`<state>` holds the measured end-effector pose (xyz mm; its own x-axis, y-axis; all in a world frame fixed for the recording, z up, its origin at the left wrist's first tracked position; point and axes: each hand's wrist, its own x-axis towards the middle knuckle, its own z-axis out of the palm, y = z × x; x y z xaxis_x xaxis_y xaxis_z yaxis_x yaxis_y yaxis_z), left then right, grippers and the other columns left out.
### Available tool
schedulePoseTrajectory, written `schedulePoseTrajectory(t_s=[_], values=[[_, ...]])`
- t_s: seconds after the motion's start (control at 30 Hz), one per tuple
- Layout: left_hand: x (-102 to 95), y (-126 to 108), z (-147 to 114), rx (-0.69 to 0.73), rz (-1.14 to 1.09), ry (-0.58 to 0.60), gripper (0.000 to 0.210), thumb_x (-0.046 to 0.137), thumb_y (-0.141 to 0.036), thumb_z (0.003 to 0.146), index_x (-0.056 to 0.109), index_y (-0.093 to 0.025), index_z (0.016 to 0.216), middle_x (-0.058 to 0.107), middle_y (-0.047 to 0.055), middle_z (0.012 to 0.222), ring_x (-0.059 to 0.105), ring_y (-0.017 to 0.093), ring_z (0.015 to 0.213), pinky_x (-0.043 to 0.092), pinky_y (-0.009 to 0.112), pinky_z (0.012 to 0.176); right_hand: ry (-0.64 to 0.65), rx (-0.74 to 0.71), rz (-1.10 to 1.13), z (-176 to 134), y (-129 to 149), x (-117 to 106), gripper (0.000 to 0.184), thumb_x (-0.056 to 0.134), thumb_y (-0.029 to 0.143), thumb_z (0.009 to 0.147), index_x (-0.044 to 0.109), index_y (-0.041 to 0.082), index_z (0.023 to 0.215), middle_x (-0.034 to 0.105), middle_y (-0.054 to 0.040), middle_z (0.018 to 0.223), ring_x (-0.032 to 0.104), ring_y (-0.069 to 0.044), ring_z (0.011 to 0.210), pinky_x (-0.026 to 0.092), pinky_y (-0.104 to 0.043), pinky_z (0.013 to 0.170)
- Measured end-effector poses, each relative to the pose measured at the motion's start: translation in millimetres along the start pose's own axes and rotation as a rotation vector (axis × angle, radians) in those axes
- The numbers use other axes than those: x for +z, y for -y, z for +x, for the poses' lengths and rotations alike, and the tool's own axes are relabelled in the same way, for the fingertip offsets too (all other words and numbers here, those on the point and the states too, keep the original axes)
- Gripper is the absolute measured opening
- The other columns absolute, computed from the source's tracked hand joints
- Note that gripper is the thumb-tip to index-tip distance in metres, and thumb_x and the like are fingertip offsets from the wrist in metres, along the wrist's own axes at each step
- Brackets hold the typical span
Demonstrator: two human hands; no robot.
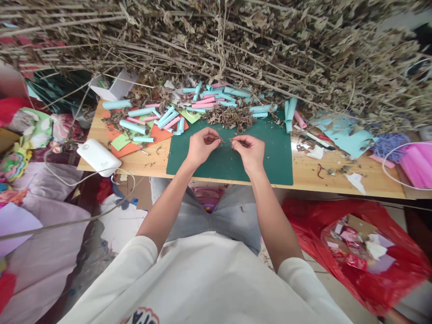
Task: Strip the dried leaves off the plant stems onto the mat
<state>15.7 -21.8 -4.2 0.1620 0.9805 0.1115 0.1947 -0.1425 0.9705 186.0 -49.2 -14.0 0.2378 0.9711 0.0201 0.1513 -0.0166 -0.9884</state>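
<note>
Over the dark green cutting mat (229, 168), my left hand (203, 146) is closed in a pinch, with a bit of brown dried leaf at its fingertips. My right hand (249, 152) faces it a short gap away, also pinching a small piece of dried leaf. Just beyond both hands, a heap of crumbled dried leaves (229, 118) lies at the mat's far edge. Blue and pink paper tubes (202, 101) are strewn behind and to the left of the heap.
A large bundle of dried stalks (216, 45) spans the far side. At left on the wooden table (155, 157) sits a white power bank (99, 157) with a cable. Blue paper (340, 130) and a pen (319, 139) lie right. A red plastic bag (310, 229) of scraps stands below right.
</note>
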Motion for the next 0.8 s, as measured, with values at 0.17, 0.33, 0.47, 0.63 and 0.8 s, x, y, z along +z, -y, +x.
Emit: schedulePoseTrajectory(t_s=[0.17, 0.33, 0.47, 0.63, 0.8], values=[[2.2, -3.6, -0.7, 0.000, 0.003, 0.138, 0.020, 0.069, -0.020, 0.078, 0.074, -0.015, 0.096, 0.076, 0.006, 0.092, 0.072, 0.017, 0.084, 0.057, 0.029, 0.081, 0.037, -0.011, 0.057, -0.9, -3.5, 3.1, 0.024, 0.073, 0.035, 0.069, 0.070, 0.019, 0.087, 0.073, -0.0020, 0.082, 0.068, -0.016, 0.076, 0.057, -0.032, 0.076], [7.2, -9.2, -2.8, 0.026, 0.154, 0.113, 0.014, 0.068, -0.024, 0.080, 0.077, -0.017, 0.086, 0.077, 0.004, 0.083, 0.071, 0.018, 0.075, 0.056, 0.028, 0.074, 0.051, -0.005, -0.025, -2.9, -2.0, 5.2, 0.020, 0.070, 0.036, 0.071, 0.071, 0.019, 0.080, 0.071, -0.0019, 0.075, 0.063, -0.015, 0.067, 0.054, -0.030, 0.067], [10.8, -4.6, -4.0, 0.022, 0.136, 0.101, 0.016, 0.066, -0.023, 0.080, 0.077, -0.016, 0.089, 0.077, 0.004, 0.081, 0.071, 0.017, 0.074, 0.055, 0.025, 0.069, -0.001, -0.018, -0.081, -4.9, -2.3, 5.7, 0.018, 0.067, 0.035, 0.071, 0.070, 0.018, 0.077, 0.067, -0.0005, 0.069, 0.058, -0.013, 0.061, 0.049, -0.026, 0.060], [10.3, -1.2, -3.6, 0.050, 0.235, 0.005, 0.017, 0.063, -0.017, 0.080, 0.077, -0.017, 0.091, 0.077, 0.004, 0.084, 0.070, 0.017, 0.074, 0.055, 0.027, 0.074, -0.101, -0.034, -0.110, -5.1, -3.3, 2.4, 0.014, 0.067, 0.029, 0.071, 0.071, 0.017, 0.077, 0.065, 0.0009, 0.064, 0.055, -0.012, 0.056, 0.046, -0.025, 0.057], [8.0, -3.4, -5.3, 0.217, 0.411, 0.110, 0.031, 0.055, -0.011, 0.085, 0.075, -0.018, 0.108, 0.076, 0.007, 0.100, 0.069, 0.020, 0.091, 0.053, 0.033, 0.088, 0.043, -0.137, -0.102, -2.4, -2.2, -1.9, 0.019, 0.070, 0.030, 0.074, 0.075, 0.017, 0.087, 0.071, -0.0057, 0.091, 0.067, -0.017, 0.083, 0.054, -0.031, 0.078]])
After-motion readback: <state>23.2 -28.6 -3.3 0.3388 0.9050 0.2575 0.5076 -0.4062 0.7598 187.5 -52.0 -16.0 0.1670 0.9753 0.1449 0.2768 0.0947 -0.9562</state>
